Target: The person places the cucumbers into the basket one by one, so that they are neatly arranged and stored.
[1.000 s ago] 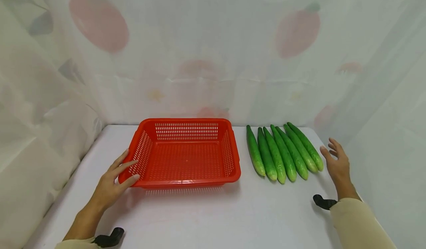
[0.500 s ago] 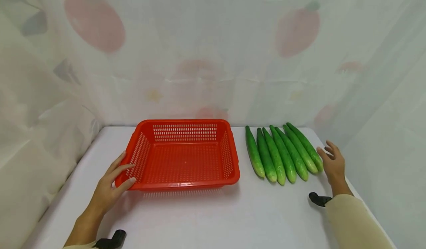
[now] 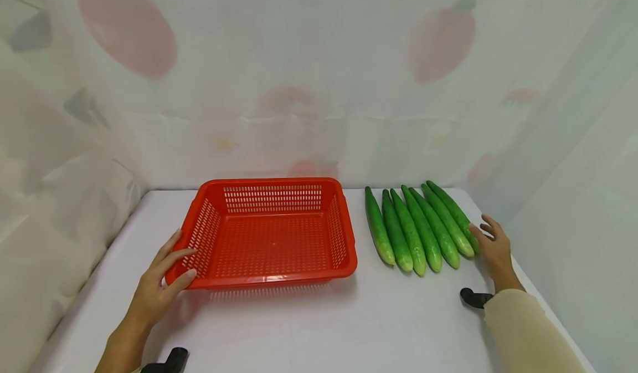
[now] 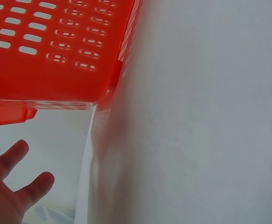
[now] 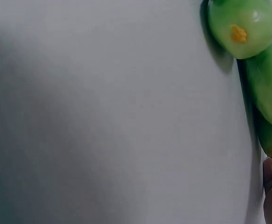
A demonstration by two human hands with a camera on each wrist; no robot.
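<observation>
My left hand (image 3: 152,292) lies at the near left corner of a red plastic basket (image 3: 264,279). Its thumb and forefinger reach over the rim, spread and fairly straight; in the left wrist view two fingers (image 4: 35,190) stand apart from the basket wall. Several green cucumbers (image 3: 410,226) lie side by side to the right of the basket, paler ends toward me. My right hand (image 3: 494,251) is beside the rightmost cucumber (image 3: 451,204), its thumb overlapping the near end and its fingers loosely bent on the outer side. The right wrist view shows only part of this hand.
The white table (image 3: 319,328) meets a pale fruit-print curtain (image 3: 309,73) at the back, with cloth on both sides as well. A dark wrist mount (image 3: 474,297) sits on the right wrist and another mount (image 3: 171,361) on the left.
My right hand has moved left and slightly down, from beside the cucumbers to the rightmost one. My left hand stays at the basket corner; the whole view shifts slightly.
</observation>
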